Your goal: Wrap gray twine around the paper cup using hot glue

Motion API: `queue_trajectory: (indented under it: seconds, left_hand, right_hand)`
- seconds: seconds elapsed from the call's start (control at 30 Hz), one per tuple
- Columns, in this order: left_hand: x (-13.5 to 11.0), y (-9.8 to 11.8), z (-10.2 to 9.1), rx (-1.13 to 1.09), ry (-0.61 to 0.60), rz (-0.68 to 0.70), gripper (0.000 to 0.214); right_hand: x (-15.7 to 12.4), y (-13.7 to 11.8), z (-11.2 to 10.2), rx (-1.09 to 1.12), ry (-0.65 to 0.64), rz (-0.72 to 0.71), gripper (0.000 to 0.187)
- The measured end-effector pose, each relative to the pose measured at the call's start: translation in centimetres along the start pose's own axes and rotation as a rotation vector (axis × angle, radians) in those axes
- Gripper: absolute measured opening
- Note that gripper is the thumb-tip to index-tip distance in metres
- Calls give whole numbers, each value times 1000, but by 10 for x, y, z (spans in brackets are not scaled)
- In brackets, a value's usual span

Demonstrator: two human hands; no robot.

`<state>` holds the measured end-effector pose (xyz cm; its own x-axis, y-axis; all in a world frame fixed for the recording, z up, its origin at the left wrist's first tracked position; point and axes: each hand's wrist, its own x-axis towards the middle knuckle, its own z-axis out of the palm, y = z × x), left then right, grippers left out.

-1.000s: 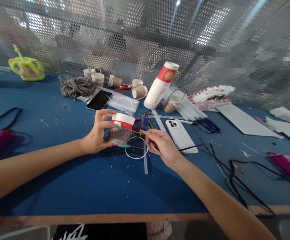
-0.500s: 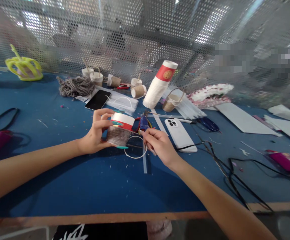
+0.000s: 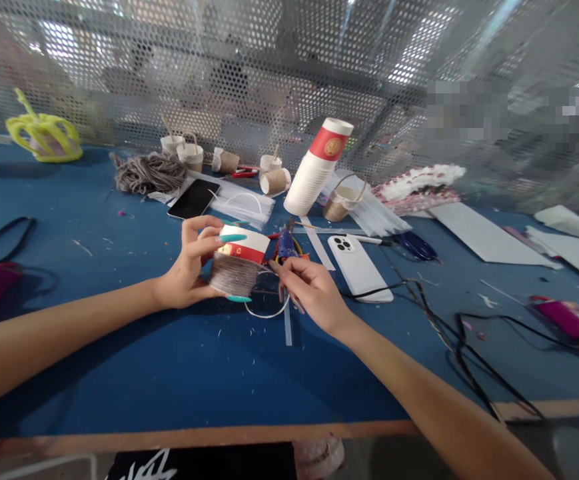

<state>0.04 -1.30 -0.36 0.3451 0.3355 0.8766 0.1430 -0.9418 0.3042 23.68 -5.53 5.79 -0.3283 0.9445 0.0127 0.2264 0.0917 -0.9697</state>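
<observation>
My left hand [image 3: 192, 267] grips a paper cup [image 3: 238, 259] lying on its side above the blue table [image 3: 119, 353]. The cup has a white rim, a red band, and grey twine wound round its lower part. My right hand [image 3: 309, 290] is closed in a pinch just right of the cup, holding a thin strand of twine that runs to it. A white plastic ring [image 3: 268, 310] lies on the table under the cup. A blue glue gun [image 3: 286, 245] rests just behind my hands.
A tilted stack of paper cups [image 3: 316, 170], a white phone [image 3: 359, 268], a black phone [image 3: 194, 199], a twine bundle [image 3: 144, 172] and small wrapped cups [image 3: 275, 180] sit behind. Black cables [image 3: 449, 327] trail right. A yellow crown [image 3: 44, 137] stands far left before a perforated metal screen [image 3: 289, 73].
My right hand has moved slightly left and closer to the cup. My left hand has turned the cup a little in its grip.
</observation>
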Motion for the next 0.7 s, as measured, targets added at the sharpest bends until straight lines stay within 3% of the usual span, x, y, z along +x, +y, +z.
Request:
queue_trajectory:
  seconds: [0.7]
  left_hand:
    - [0, 2, -2, -43, -37, 7, 70]
  right_hand:
    - [-2, 6, 8, -85, 42, -101, 43]
